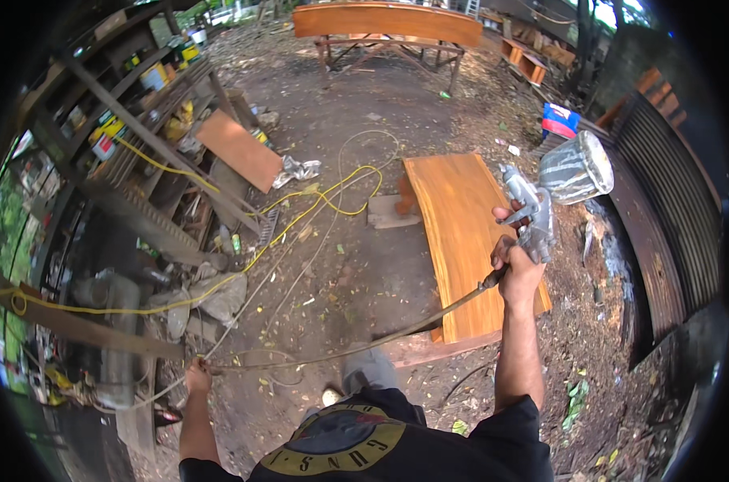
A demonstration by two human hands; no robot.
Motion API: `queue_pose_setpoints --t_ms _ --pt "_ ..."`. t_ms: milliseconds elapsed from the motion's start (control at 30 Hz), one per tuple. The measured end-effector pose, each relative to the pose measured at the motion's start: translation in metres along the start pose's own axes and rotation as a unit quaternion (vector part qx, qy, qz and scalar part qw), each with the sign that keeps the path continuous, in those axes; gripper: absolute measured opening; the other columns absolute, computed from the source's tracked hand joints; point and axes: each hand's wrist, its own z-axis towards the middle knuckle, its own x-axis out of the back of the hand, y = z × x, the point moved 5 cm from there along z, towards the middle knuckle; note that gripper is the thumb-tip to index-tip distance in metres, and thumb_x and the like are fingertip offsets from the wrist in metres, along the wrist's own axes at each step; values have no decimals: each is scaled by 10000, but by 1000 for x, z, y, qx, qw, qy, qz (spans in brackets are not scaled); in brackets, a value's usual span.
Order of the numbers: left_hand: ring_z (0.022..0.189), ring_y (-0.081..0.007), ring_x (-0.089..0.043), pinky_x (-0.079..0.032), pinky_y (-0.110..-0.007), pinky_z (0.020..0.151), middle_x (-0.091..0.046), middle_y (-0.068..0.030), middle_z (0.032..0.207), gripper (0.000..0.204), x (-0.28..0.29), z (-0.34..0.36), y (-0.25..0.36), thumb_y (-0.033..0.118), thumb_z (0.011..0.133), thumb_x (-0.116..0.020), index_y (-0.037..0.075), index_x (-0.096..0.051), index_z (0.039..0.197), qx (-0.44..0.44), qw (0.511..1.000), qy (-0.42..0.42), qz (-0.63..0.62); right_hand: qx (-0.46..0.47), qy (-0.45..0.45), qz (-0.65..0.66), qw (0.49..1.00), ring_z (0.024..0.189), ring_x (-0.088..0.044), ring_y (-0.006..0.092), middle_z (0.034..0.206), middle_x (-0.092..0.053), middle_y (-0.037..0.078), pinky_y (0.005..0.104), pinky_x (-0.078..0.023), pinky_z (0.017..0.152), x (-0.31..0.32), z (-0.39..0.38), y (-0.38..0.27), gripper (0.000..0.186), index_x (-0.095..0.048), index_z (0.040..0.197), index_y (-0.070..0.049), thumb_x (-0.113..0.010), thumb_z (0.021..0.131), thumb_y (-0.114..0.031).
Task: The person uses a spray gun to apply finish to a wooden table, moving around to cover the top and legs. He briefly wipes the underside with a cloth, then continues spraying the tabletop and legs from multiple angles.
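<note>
My right hand (516,261) is wrapped round the handle of a metal spray gun (533,217), with a paint-streaked cup (575,169) on it. From the gun's lower end a thin air hose (364,347) sags across in front of me to the left. Out at the left, my left hand (197,374) is closed on that hose. Below and beyond the gun lies an orange-brown wooden board (461,233), raised a little above the ground. The fingers of my right hand partly hide behind the gun body.
A yellow cord (300,213) and a pale hose loop over the dirt floor. At left stand cluttered shelves (139,104) and a leaning brown panel (237,150). A long varnished board (389,22) rests on trestles at the back. Corrugated metal sheets (670,177) lean at right.
</note>
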Motion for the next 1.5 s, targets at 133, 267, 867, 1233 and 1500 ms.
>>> queue_pose_setpoints --t_ms 133,267,867,1233,1500 --pt "960 -416 -654 -508 -493 836 -699 -187 959 337 -6 100 66 402 955 -642 68 -656 1000 -81 994 53 44 28 37 -50 998 488 -465 83 1290 -613 219 221 -404 447 -27 8 37 723 -435 1410 59 -414 688 10" --pt "975 -440 -642 -497 -489 870 -693 -235 984 464 -17 204 172 491 982 -571 46 -697 1013 -110 994 -11 13 -13 53 -100 993 513 -488 78 1263 -629 204 212 -411 455 -26 26 82 719 -469 1397 56 -409 681 20" --pt "912 -446 -675 -517 -495 816 -700 -250 865 506 -79 551 440 523 938 -629 31 -721 1017 -215 962 -159 63 -117 300 -100 942 582 -576 115 1262 -640 153 262 -477 579 -24 168 245 556 -485 1407 30 -462 851 20" --pt "998 -396 -687 -506 -437 889 -705 -284 1028 643 -224 769 577 566 980 -548 -44 -702 1115 -250 949 -191 -23 -210 417 -178 866 514 -451 87 590 -457 -33 286 -374 498 -40 268 382 297 -678 1137 -28 -538 877 -62" --pt "743 -202 -542 -454 -404 712 -587 -121 748 546 -191 859 712 476 1032 -516 -30 -631 860 -303 909 -279 -62 -251 485 -313 777 676 -623 205 760 -683 111 362 -491 648 -8 395 503 298 -736 1041 -63 -563 804 -119"
